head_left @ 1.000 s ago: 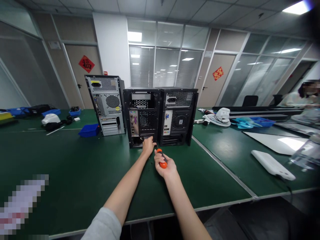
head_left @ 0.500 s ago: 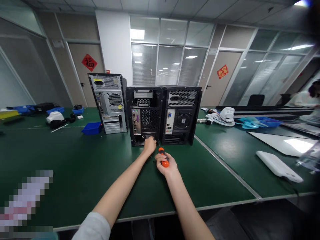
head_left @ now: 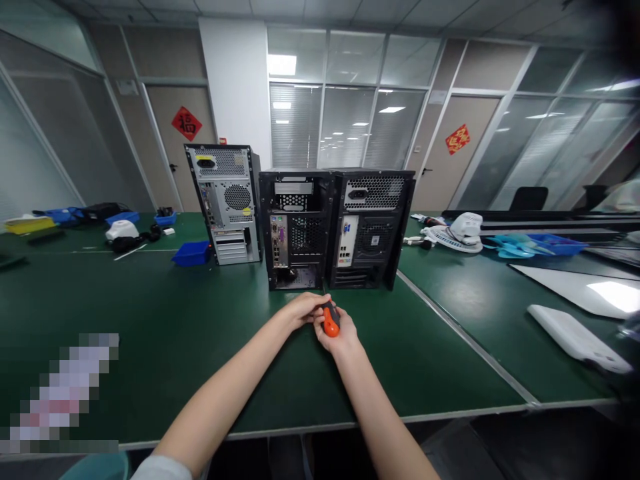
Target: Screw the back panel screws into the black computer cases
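Observation:
My right hand [head_left: 336, 335] is closed round an orange-and-black screwdriver [head_left: 330, 319] just above the green table [head_left: 150, 333]. My left hand [head_left: 303, 309] sits beside it with fingers curled toward the screwdriver's front end; whether they hold anything I cannot make out. Both hands are a little in front of the middle black computer case [head_left: 296, 229], whose rear panel faces me. A second black case [head_left: 373, 227] stands touching it on the right, and a silver-backed case [head_left: 227, 203] stands to the left.
A blue bin [head_left: 191, 253] lies left of the cases, with more bins and dark gear at the far left. On the right table lie a white flat device [head_left: 577, 337], a grey panel [head_left: 575, 283], blue trays and a white appliance [head_left: 457, 232]. A seam [head_left: 450, 333] divides the tables.
My left hand has drawn back from the lower rear of the middle case to meet the screwdriver in my right hand. The camera has shifted slightly left and down.

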`<state>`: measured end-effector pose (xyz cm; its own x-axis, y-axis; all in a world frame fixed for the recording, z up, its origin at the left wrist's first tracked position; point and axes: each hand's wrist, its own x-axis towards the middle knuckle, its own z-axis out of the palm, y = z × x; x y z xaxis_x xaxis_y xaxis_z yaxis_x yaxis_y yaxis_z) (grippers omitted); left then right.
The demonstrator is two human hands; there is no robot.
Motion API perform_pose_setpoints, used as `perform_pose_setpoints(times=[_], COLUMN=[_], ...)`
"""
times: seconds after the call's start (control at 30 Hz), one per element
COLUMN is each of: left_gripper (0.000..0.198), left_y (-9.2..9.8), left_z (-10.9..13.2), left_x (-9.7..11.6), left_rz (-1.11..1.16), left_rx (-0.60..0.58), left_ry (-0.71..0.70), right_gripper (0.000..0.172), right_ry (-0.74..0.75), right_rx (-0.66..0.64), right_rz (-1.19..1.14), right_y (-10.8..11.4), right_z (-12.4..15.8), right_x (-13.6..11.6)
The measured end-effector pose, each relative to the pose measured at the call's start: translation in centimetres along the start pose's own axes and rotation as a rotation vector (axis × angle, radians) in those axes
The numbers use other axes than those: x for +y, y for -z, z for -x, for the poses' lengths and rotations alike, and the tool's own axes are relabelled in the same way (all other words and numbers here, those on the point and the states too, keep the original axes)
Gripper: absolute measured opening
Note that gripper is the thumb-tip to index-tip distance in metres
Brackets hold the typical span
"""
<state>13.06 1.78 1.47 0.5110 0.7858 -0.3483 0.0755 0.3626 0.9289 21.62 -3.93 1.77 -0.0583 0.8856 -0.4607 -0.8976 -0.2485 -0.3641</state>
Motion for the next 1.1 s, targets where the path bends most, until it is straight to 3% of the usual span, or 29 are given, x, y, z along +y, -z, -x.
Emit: perform_pose_setpoints(times=[0.1, 0.23, 0.3, 0.33, 0.43, 0.57, 0.63, 0.77, 0.97, 1.1], left_gripper=[0.022, 0.016, 0.016, 0.016, 0.016, 0.008, 0.006, 0.013, 0.016, 0.015], left_y=[-0.2, -0.4, -0.3, -0.3, -0.1, -0.2, -0.4, -0.4, -0.1, 0.0], left_z=[0.0, 0.2, 0.3, 0.3, 0.2, -0.2, -0.4, -0.6, -0.7, -0.5], left_x=[-0.3, -0.7, -0.8, -0.8, -1.0, -1.2, -1.3, -1.5, -1.2, -1.1], left_rz=[0.125, 0.158, 0.15, 0.15, 0.163, 0.184, 0.194, 0.223, 0.28, 0.316], left_rx=[-0.015, 0.005, 0.004, -0.004, -0.023, -0.013, 0.016, -0.006, -0.079, -0.08], left_ry=[0.009, 0.031, 0.042, 0.049, 0.061, 0.04, 0.013, -0.019, -0.011, -0.014], right_gripper=[0.024, 0.007, 0.026, 0.03, 0.029, 0.027, 0.034, 0.024, 0.022, 0.019], right_ry=[0.096, 0.299, 0.45, 0.635, 0.967, 1.035, 1.092, 1.19, 1.213, 1.114], right_rx=[0.069, 0.126, 0.156, 0.175, 0.028, -0.399, -0.586, -0.771, -0.743, -0.672], right_rz=[0.131, 0.314, 0.414, 0.644, 1.338, 2.008, 2.194, 2.175, 1.749, 1.388], right_y=[0.3, 2.1, 3.1, 3.5, 3.5, 1.7, 1.1, 1.4, 2.5, 2.1], right_z=[0.4, 1.2, 1.6, 1.9, 2.8, 4.2, 4.4, 3.5, 3.3, 3.2], right_x=[0.5, 0.4, -0.4, -1.0, -3.0, -4.6, -4.3, -2.4, 1.1, 2.1])
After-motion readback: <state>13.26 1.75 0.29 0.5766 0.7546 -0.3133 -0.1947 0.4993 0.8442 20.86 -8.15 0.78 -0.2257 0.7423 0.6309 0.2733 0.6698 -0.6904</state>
